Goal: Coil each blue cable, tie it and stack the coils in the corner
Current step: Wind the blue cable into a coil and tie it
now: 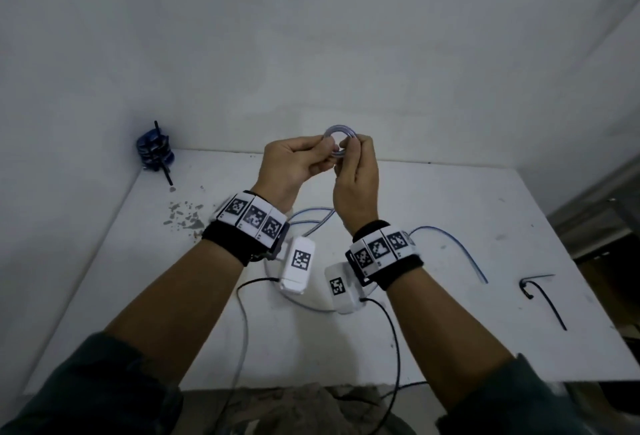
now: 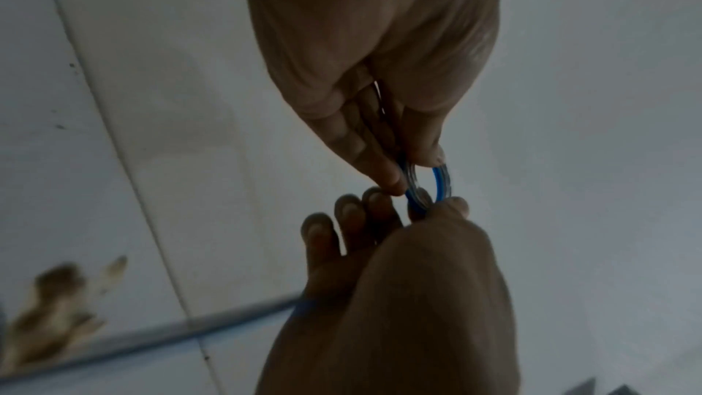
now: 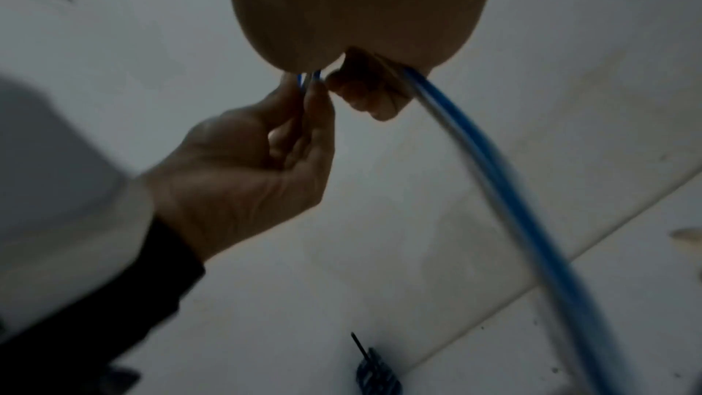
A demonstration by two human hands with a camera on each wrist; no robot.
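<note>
Dark green sleeves [image 1: 86,389], black wristbands [image 1: 225,244], checkered marker tags [image 1: 254,216]

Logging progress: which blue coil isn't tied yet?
The small coil pinched by left hand and right hand: no tie, tail trailing. The corner stack has black ties.

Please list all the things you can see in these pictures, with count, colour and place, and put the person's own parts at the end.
cable: one, blue, small coil held up between both hands, the rest trailing over the table
stack of coils: one stack, blue with black ties, far left corner of the table
tie: one, black, loose at the table's right side
table: one, white, against the wall
debris: several grey bits, table's left side
wristbands: two, black with white markers
left hand: pinches the coil
right hand: pinches the coil
</note>
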